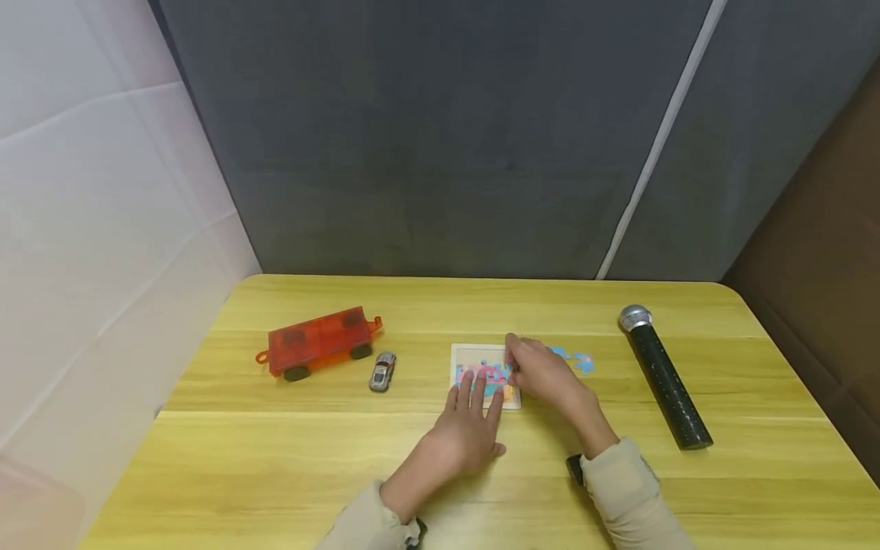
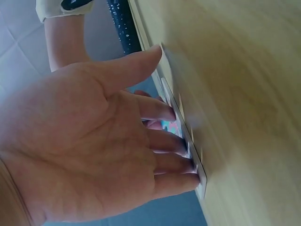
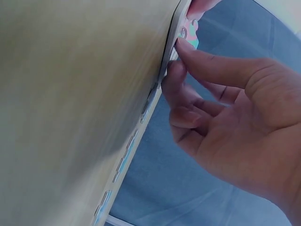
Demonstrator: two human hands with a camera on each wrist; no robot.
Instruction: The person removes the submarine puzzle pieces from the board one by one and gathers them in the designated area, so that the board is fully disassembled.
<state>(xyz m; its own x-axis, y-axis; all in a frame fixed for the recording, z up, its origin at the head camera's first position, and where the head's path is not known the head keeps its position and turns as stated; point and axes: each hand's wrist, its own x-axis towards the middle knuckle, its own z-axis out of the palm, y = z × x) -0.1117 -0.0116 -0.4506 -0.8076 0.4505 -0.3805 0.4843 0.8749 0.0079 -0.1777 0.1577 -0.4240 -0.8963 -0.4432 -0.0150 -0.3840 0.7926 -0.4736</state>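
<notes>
A small jigsaw puzzle in a pale frame (image 1: 486, 347) lies on the table, its lower part filled with pink, teal and yellow pieces and its upper part bare. My left hand (image 1: 467, 434) rests straight, spread fingers on the puzzle's near side; in the left wrist view its fingertips (image 2: 190, 181) lie along the frame's edge. At the frame's right side is my right hand (image 1: 543, 372), thumb and index finger brought close together, other fingers bent. In the right wrist view the thumb (image 3: 188, 49) reaches the frame edge; I cannot tell whether a piece sits between the fingertips.
Loose blue puzzle pieces (image 1: 583, 363) lie just right of my right hand. A black microphone (image 1: 667, 382) with a silver head lies farther right. Left of the puzzle stand a small silver toy car (image 1: 382, 372) and a translucent red toy wagon (image 1: 319, 341) with black wheels.
</notes>
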